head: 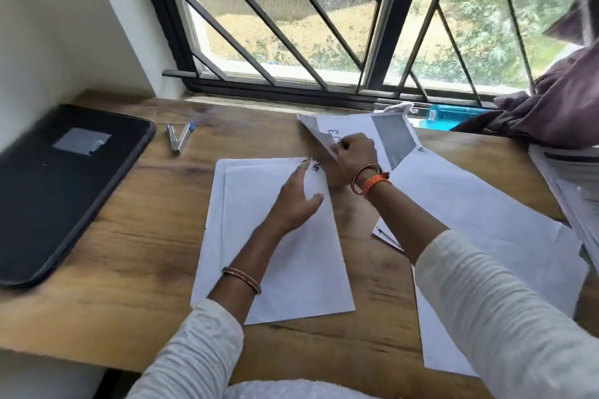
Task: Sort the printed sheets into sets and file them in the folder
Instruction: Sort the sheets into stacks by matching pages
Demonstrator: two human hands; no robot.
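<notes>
The sheet (366,133) she is lifting is sitting at the far middle of the desk (136,210), raised off the wood and curling, with a grey printed block showing on its right part. It is looking thin, light and floppy, the sort that bends under its own weight and would crease if squeezed, so an edge or corner pinch seems the sensible hold, with the other hand steadying what lies below. Her right hand (353,152) is doing that, fingers curled in and pinching the sheet near its left edge. Her left hand (296,201) is lying flat, fingers straight, pressing on the near pile (275,236), two or more white sheets slightly fanned in front of her. More sheets (479,223) are spreading to the right, partly under her right sleeve. The black folder (64,185) is lying closed at the left, well apart from the papers, with two pens (178,138) between. A thick stack (573,191) is being cut off by the right edge, so its depth cannot be judged. The print on the lifted sheet is too blurred to read, and her fingertips are hiding behind the paper, so how many sheets she is holding cannot be told. A dark cloth (557,107) is covering the far right corner.
</notes>
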